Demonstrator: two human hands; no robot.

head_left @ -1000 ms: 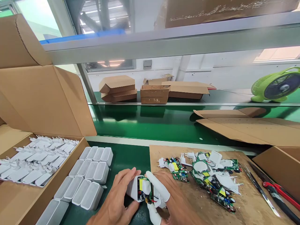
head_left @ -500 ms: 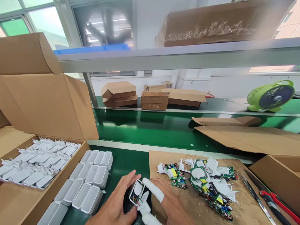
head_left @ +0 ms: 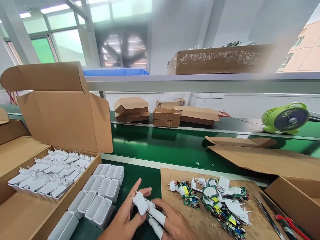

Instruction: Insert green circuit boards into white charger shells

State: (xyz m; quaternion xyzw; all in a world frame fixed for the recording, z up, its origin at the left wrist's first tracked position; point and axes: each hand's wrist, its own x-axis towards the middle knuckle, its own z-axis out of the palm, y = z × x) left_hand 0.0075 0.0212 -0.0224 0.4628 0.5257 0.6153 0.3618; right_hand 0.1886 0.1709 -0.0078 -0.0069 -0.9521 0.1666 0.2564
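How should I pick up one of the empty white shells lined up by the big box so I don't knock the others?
Probably take the front white shell at the end of the row from above. It lies open side up, packed against its neighbours, so only its rim and its free outer wall are easy to reach. Pinch that outer wall, thumb outside and finger inside the hollow, then lift straight up. The cardboard box blocks the left.

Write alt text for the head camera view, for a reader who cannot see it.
Two bare hands, left hand and right hand, hold a white charger plug over a green bench. Empty white shells and an open carton of plugs lie to the left, and circuit boards are piled on a board to the right.
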